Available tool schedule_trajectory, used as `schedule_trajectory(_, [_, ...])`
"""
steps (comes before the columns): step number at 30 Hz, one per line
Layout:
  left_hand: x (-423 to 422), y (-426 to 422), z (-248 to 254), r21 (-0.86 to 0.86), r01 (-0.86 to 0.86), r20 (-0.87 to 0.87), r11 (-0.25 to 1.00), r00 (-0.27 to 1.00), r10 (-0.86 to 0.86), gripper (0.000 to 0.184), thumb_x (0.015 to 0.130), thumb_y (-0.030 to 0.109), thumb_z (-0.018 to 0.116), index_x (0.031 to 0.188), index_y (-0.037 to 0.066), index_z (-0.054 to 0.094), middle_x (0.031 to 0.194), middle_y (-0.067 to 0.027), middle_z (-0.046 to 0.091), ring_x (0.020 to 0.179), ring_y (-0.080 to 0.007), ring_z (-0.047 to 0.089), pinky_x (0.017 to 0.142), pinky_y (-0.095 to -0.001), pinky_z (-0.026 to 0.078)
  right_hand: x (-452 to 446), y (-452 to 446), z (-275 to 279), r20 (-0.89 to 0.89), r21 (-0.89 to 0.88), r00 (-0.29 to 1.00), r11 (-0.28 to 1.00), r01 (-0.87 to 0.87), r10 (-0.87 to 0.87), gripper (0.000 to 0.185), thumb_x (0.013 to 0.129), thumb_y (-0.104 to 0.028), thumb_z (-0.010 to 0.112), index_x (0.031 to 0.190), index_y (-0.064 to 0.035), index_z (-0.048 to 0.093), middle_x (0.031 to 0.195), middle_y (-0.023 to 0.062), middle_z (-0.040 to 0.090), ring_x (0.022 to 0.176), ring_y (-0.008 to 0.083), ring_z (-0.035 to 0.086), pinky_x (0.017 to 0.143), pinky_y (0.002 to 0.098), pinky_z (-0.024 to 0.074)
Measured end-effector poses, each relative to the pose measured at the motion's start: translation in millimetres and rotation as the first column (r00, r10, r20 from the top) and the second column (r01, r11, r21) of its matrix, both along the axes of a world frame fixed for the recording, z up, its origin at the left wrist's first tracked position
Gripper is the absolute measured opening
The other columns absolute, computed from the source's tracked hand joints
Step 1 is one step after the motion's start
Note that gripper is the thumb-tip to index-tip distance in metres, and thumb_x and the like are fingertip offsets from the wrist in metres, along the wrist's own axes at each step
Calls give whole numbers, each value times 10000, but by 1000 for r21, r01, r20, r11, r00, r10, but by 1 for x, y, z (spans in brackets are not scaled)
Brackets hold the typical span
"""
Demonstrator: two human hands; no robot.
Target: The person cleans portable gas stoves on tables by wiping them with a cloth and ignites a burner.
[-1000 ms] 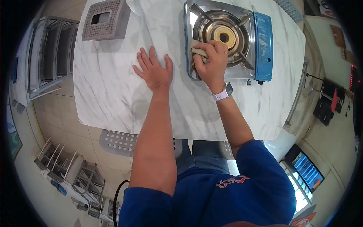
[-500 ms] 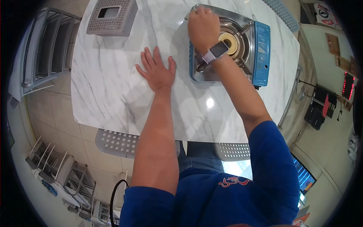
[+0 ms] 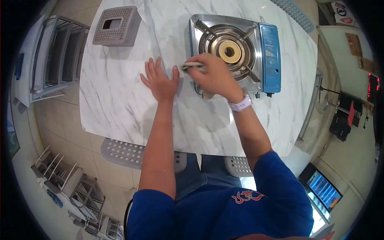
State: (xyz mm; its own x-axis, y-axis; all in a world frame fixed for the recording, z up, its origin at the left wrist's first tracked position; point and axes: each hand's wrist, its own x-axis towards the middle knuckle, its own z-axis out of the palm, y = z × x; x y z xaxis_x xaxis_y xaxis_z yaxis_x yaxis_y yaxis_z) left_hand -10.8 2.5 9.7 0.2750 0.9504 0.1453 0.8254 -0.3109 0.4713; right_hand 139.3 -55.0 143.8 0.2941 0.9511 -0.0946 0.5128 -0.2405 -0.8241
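Note:
My left hand [image 3: 161,83] lies on the white marble-patterned table [image 3: 116,92] with its fingers spread, holding nothing. Between it and the gas stove, my right hand [image 3: 214,76] is closed on a folded greyish cloth [image 3: 194,66]. The cloth hangs at the stove's left edge, and part of it shows below the hand. A steel stove [image 3: 256,48] with a brass burner [image 3: 229,52] and a blue control panel [image 3: 271,58] stands to the right; my right hand covers its lower left corner.
A grey woven-pattern tissue box [image 3: 116,26] stands at the table's upper left. Perforated grey seats [image 3: 124,152] show under the near edge. A metal rack [image 3: 60,56] is at the left, and a lit screen [image 3: 324,190] at the lower right.
My right hand has come from the stove's upper left corner down toward me, to its lower left edge, with the cloth. My left hand stays spread on the table.

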Motion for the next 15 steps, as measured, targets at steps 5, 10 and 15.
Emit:
schedule_trajectory(5, [-12,-14,3,-61,75,380,995,924,-46,531,843,261,614,1273,-3,450,1282,-175,493,1273,-309,374,1100,-415,204,53,-45,4,-301,116,877,898,424,-375,239,827,-176,643,1022,-39,659,928,95,671,852,154,626,763,290,488])
schedule_trajectory(10, [22,-64,25,-68,339,585,938,776,-237,594,833,291,636,1311,2,430,1288,-185,468,1185,-345,437,1026,-446,289,104,-28,-2,-242,270,839,797,541,-488,257,857,-232,631,1001,-21,654,965,106,663,877,182,621,775,304,484])
schedule_trajectory(15, [35,-76,25,-31,313,433,949,860,-270,552,849,359,617,1307,85,477,1314,-168,445,1230,-337,393,1050,-509,201,124,62,-37,295,615,910,786,54,-293,230,850,-218,578,906,-17,676,885,201,652,836,356,612,766,420,481])
